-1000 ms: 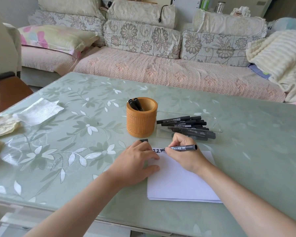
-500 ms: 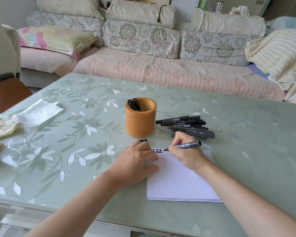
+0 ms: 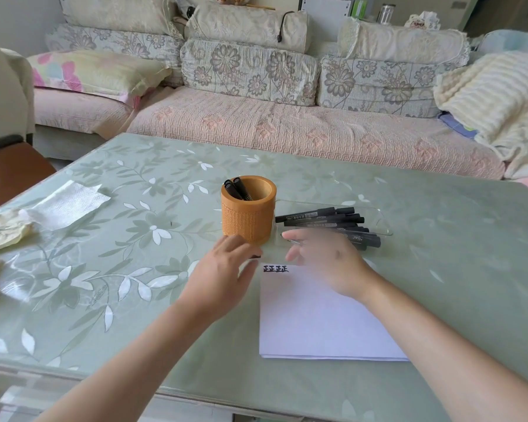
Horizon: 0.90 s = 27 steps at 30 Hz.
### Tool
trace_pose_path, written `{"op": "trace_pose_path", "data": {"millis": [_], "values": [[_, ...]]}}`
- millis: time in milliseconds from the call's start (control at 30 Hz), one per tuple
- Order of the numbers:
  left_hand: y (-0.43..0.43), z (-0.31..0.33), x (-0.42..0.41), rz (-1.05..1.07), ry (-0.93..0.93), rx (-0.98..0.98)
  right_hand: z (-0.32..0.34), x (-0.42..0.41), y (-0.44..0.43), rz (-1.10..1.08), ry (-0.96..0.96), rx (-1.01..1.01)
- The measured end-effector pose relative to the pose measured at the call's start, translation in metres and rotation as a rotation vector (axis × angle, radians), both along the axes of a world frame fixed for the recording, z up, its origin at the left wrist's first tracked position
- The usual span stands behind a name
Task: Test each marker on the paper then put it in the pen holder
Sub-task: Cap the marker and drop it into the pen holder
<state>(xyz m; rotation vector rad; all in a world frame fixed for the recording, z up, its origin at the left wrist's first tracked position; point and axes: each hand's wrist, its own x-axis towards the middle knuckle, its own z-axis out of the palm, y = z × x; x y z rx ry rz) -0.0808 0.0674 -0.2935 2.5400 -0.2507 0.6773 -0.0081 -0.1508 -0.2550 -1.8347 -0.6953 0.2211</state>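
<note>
Flowery sofa (image 3: 287, 129) fills the back of the room, and up front a big green leaf-print worktop (image 3: 134, 269) carries everything. Using the orange pen holder (image 3: 248, 217) as the anchor: the white paper (image 3: 317, 324) lies just in front of it and a bit to its right, so a tested marker has a short trip to the cup. A pile of black markers (image 3: 326, 219) lies just right of the holder on what looks like a clear tray (image 3: 386, 231). I'd guess that's the untested stock, kept apart from the two markers (image 3: 241, 188) leaning inside the holder.

Now the right hand (image 3: 333, 260) hovers in front and right of the holder, between the pile and the paper, all motion-blurred. Its fingers (image 3: 299, 236) look spread, but there's a dark smear near the tips and I can't tell if it's gripping a marker.

Then the left hand (image 3: 223, 275) is right in front of the holder, fingers (image 3: 235, 243) loosely stretched toward its base, holding nothing that I can see.

Bold black test marks (image 3: 275, 268) sit at the paper corner nearest the holder. A tiny dark bit (image 3: 256, 256), maybe a cap, lies just in front of the holder beside those left fingers, and my guess is that hand is going for it.
</note>
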Motion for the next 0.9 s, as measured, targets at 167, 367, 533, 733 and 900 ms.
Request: {"op": "trace_pose_path", "data": {"millis": [167, 367, 533, 733, 900], "values": [[0.004, 0.002, 0.010, 0.177, 0.130, 0.049, 0.006, -0.001, -0.002, 0.072, 0.175, -0.019], [0.003, -0.005, 0.016, 0.182, 0.212, 0.037, 0.003, 0.000, -0.003, -0.002, 0.049, -0.196], [0.006, -0.002, 0.015, 0.150, 0.145, -0.072, -0.003, 0.004, -0.004, -0.156, -0.144, -0.319], [0.002, 0.004, 0.010, 0.081, 0.069, -0.093, -0.002, 0.007, -0.002, -0.281, -0.314, -0.383], [0.000, 0.005, 0.010, 0.059, 0.063, -0.088, -0.004, 0.007, 0.001, -0.248, -0.333, -0.389]]}}
